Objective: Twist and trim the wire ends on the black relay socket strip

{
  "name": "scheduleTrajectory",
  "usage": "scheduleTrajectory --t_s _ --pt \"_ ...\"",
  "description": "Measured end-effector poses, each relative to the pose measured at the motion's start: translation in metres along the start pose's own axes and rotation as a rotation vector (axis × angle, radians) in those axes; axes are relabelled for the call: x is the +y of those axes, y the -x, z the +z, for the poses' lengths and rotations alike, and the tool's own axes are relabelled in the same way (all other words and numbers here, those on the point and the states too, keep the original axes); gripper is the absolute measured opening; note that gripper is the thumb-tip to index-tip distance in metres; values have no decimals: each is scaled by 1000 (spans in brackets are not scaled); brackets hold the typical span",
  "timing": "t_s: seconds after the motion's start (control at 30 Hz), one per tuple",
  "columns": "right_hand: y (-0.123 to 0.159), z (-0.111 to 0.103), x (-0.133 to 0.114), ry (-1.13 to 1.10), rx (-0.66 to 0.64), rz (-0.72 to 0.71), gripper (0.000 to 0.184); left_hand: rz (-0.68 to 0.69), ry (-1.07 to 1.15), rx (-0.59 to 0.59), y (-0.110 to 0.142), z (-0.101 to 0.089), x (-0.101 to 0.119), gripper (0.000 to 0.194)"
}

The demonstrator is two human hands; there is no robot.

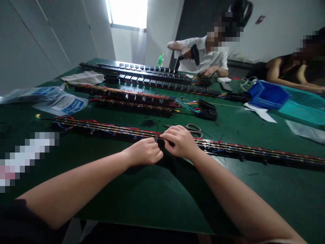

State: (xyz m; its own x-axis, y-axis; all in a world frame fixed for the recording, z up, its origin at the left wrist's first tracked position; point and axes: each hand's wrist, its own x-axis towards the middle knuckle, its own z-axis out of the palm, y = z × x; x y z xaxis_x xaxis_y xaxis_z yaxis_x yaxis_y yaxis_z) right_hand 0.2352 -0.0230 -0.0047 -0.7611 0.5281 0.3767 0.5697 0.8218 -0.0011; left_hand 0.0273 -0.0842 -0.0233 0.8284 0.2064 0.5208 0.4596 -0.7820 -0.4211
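Observation:
Across the green table lies a long black wired strip assembly (114, 129), with red and blue wires and brass-coloured rods along its top. My left hand (147, 151) is curled closed at the near edge of its middle. Beside it, my right hand (180, 142) bends its fingers over the same stretch, thumb and fingertips pinched together. Both sets of fingertips almost meet there; whatever they grip is too small and covered to make out. Just behind my right hand rest scissors (195, 130), partly hidden by it.
Thin black offcuts (148, 122) lie behind the assembly. Farther back are more strip assemblies (127, 95), plastic bags (63, 103), a cloth (83, 78) and a blue bin (269, 95). Across the table one person holds a power drill (195, 55); another person sits at the right.

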Motion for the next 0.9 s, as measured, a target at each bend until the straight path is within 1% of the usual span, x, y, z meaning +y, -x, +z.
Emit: scheduleTrajectory --t_s 0.03,0.1,0.17,0.2,0.27,0.33,0.43,0.5,0.6,0.7,0.8,0.87,0.9 --pt "0 -11 11 18 -10 81 21 5 5 -9 1 1 0 24" --pt "3 -32 41 72 0 296 29 14 12 -28 3 3 1 23" --pt "8 -45 73 88 -69 444 29 19 16 -48 4 5 1 22" --pt "10 -47 87 76 -132 478 29 20 17 -56 5 6 1 21" --pt "15 -42 106 36 -254 501 33 22 19 -69 6 6 0 21" --pt "17 -32 114 -11 -363 502 33 24 23 -75 6 6 0 21" --pt "17 -21 111 -72 -471 475 31 28 32 -66 6 4 -1 21" --pt "17 -18 107 -90 -496 453 29 26 38 -55 6 3 -2 22" --pt "18 -17 105 -51 -457 470 23 22 44 -42 6 3 -2 22" --pt "22 -16 108 32 -322 538 23 19 45 -36 6 4 -2 21" --pt "25 -19 114 72 -179 611 32 18 45 -36 6 5 -2 22" --pt "25 -25 117 61 -137 651 42 16 49 -39 6 5 -2 23" --pt "25 -28 118 48 -134 668 52 13 52 -44 6 6 -2 23"
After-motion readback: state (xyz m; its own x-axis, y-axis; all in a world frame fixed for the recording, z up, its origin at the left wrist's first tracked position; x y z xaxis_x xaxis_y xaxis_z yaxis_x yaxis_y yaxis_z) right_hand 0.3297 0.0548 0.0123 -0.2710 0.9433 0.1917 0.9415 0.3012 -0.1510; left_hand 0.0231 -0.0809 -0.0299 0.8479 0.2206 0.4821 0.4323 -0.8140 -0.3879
